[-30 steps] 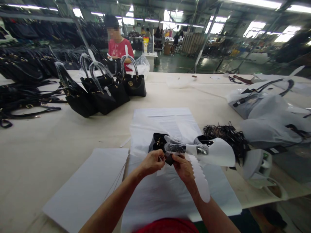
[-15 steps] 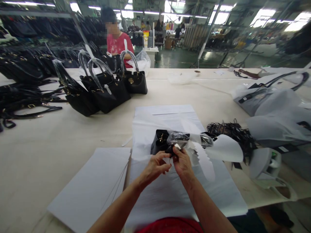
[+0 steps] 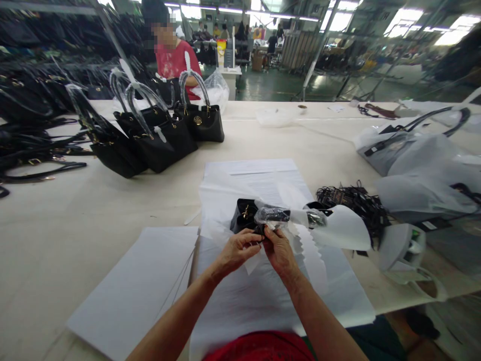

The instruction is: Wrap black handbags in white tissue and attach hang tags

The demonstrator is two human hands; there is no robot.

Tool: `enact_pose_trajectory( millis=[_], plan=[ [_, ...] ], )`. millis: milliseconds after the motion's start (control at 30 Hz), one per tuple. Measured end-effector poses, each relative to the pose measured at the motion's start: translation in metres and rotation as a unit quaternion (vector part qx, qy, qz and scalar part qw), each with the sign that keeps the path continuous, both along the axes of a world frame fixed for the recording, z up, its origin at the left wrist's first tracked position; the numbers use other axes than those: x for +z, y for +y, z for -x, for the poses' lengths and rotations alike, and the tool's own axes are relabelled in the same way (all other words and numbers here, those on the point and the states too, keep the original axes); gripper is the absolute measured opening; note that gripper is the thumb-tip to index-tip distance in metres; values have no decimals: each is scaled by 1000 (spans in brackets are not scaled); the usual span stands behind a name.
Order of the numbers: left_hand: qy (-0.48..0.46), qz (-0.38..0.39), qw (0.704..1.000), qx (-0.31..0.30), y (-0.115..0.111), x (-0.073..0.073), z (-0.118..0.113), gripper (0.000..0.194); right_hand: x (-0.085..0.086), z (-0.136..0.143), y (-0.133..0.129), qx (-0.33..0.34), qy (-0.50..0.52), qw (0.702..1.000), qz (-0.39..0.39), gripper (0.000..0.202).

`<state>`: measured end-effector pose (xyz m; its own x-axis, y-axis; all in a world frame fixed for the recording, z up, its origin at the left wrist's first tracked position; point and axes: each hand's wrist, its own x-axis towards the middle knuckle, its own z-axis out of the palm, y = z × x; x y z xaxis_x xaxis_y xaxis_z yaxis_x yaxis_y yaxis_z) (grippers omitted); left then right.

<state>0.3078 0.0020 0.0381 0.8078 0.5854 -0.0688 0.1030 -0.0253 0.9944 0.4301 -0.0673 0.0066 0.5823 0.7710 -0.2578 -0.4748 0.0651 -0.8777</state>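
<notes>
A black handbag [image 3: 237, 218] with gold hardware lies on white tissue paper [image 3: 248, 301] in front of me. Its clear-wrapped handle [image 3: 276, 215] points to the right. At the bag's near side, a small black piece [image 3: 259, 229] is pinched between the fingertips of both hands; its exact kind is too small to make out. My left hand [image 3: 233, 250] closes on it from the left. From the other side my right hand [image 3: 278, 250] grips it with thumb and fingers. A white strip with a scalloped edge [image 3: 312, 255] lies right of my right hand.
White sheets [image 3: 135, 286] are stacked at the left. Several black handbags [image 3: 165, 145] stand behind them. To the right are a pile of black corded tags [image 3: 355, 205], a white tape dispenser [image 3: 402, 248] and plastic-wrapped bags [image 3: 424, 185]. A person in red [image 3: 176, 65] is across the table.
The view has shifted slightly, so most things sit a little further left and higher. Both hands stay at the black piece, and the white bit at my right fingertips no longer shows clearly.
</notes>
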Motion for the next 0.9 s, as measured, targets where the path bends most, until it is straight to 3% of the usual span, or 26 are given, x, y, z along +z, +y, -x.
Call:
enact_pose_trajectory(
  millis=[67,133,267,367,533,733,900],
  plan=[
    [-9,-12,1000,-1,2,5,-1,22,1,1,0,-20,49,999,-4,26],
    [-23,-7,1000,-1,3,11,-2,23,5,4,-2,2,64,998,-12,32],
    [-6,-7,1000,-19,5,18,-6,18,14,7,-8,86,-64,994,-1,35],
    [-9,0,1000,12,9,18,-7,21,18,3,-12,105,-163,981,17,31],
    [-19,-36,999,-2,17,11,-10,21,14,-2,-15,122,-196,973,20,29],
    [-3,-120,992,34,23,-2,-17,18,8,-2,-16,71,-226,971,21,18],
    [9,-187,982,29,22,3,-13,21,10,-10,-20,10,-190,982,3,19]
  ],
)
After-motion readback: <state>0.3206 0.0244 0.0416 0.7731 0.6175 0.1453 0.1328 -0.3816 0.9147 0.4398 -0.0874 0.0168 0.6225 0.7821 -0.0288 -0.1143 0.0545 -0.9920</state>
